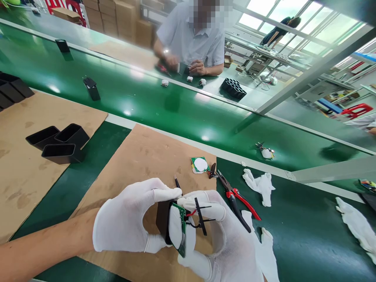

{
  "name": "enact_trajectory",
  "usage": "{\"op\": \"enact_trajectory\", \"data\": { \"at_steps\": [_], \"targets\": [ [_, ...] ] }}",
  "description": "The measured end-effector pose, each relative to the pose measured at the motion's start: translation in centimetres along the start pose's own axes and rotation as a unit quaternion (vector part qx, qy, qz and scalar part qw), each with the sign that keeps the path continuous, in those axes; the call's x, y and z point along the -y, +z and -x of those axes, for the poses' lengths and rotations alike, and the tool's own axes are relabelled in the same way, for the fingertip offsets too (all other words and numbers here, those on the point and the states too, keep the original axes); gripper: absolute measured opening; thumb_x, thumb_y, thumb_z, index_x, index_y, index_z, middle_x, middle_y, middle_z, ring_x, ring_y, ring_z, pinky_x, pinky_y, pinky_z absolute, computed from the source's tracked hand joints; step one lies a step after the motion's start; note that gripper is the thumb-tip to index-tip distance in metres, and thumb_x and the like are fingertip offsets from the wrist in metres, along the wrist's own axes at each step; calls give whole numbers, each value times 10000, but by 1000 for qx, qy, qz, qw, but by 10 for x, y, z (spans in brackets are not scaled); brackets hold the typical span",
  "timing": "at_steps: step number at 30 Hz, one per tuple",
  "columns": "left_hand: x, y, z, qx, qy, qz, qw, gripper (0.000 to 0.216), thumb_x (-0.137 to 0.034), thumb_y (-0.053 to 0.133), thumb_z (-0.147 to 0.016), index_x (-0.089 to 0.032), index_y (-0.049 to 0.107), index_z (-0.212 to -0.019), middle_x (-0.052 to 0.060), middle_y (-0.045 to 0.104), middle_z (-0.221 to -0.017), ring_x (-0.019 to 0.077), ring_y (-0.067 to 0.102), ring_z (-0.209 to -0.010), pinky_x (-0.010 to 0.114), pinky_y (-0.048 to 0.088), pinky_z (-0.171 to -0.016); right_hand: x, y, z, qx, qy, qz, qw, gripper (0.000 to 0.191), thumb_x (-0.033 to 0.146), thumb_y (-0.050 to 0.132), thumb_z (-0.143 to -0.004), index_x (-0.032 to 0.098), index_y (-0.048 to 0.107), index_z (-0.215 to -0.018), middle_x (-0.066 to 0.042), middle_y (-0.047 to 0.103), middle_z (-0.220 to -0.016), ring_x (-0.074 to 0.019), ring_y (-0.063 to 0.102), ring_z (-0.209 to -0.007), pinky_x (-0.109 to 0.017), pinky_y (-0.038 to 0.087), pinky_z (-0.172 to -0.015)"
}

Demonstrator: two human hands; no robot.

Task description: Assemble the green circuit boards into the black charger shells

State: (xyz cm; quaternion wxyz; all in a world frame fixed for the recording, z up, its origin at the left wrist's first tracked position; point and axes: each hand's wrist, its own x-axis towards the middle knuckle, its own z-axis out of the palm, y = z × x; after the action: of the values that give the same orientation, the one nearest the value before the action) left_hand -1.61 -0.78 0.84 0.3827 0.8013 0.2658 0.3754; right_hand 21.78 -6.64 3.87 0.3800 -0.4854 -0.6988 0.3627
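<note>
Green table (308,243) under cardboard: at lower centre our left hand (129,219) clamps its fingers on the black housing (162,219), steadying it, while our right hand (217,235) pinches the green circuit board (182,227) against its opening.

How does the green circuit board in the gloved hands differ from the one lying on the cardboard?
The held circuit board stands on edge against a black housing, with wires attached; the lying circuit board rests flat on the cardboard, untouched, no wires visible. Both are green with a white part.
</note>
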Motion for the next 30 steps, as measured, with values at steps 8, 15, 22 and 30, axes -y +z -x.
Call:
{"op": "enact_trajectory", "data": {
  "at_steps": [8,15,22,30],
  "targets": [
    [-1,1,0,-4,-5,-2,1000,652,-189,803,-727,-291,567,-1326,23,726,-1130,199,766,-967,294,624,-857,8,7,-10,1,-41,-35,999,484,299,893,-821,351,617,-1216,-36,687,-1132,-282,701,-1029,-449,616,-884],
    [-3,2,0,-14,-8,2,1000,661,-141,803,-701,-300,575,-1301,-6,724,-1106,165,755,-946,257,603,-854,8,9,-11,0,-53,-25,998,498,260,888,-820,339,612,-1226,-38,671,-1157,-252,678,-1068,-399,596,-901],
    [-6,0,-3,1,-25,25,999,648,-57,769,-630,-270,614,-1222,-23,717,-1036,150,736,-882,238,588,-780,8,14,-12,-1,-70,9,998,514,196,861,-816,331,604,-1240,-56,637,-1197,-255,659,-1139,-398,596,-941],
    [2,3,-3,0,-3,47,999,637,-157,797,-742,-247,574,-1332,58,740,-1148,219,757,-995,322,611,-881,14,5,-8,-48,-37,-51,997,503,308,887,-791,313,622,-1218,-82,660,-1165,-325,696,-1070,-480,608,-911]
  ]
}}
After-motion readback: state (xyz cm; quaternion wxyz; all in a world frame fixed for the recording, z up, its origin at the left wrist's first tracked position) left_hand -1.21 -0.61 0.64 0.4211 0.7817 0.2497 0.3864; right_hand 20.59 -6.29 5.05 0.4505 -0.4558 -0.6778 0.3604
